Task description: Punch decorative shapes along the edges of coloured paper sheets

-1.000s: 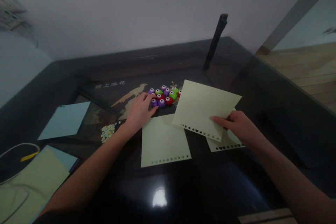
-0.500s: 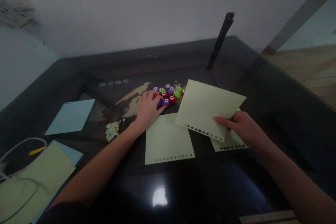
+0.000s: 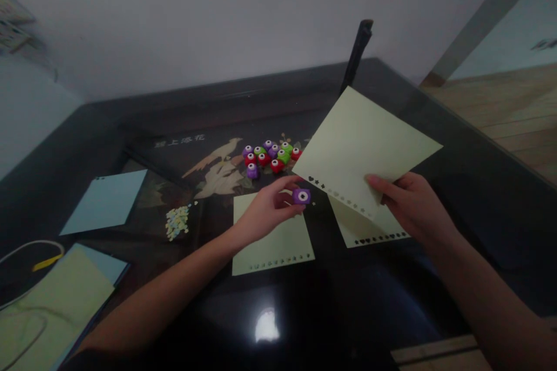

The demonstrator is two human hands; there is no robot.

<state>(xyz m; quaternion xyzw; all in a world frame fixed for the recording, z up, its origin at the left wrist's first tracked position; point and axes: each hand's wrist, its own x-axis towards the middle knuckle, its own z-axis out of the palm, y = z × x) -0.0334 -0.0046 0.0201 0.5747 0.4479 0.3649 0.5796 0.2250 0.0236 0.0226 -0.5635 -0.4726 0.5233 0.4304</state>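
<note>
Between the thumb and fingers of my left hand (image 3: 270, 208) is a purple punch (image 3: 301, 196) with a white ring on its face. My right hand (image 3: 402, 197) pinches the lower right part of a pale green sheet (image 3: 365, 142), which is raised and tilted, with a row of small cut-out shapes along its lower edge. Beneath my left hand lies another green sheet (image 3: 274, 246) with punched holes along its near edge. A third punched sheet (image 3: 363, 226) lies partly under the raised one. Several purple, red and green punches (image 3: 261, 159) sit grouped beyond my left hand.
A heap of small paper cut-outs (image 3: 177, 222) lies left of my left forearm. Blue paper (image 3: 107, 200) is farther left, and green paper (image 3: 56, 295) with a white cable (image 3: 26, 245) at the near left. A black post (image 3: 357, 52) stands at the back.
My left hand has moved from the group of punches toward the right and nearer, now with a purple one in it. The sheet in my right hand has risen and turned, its far corner higher.
</note>
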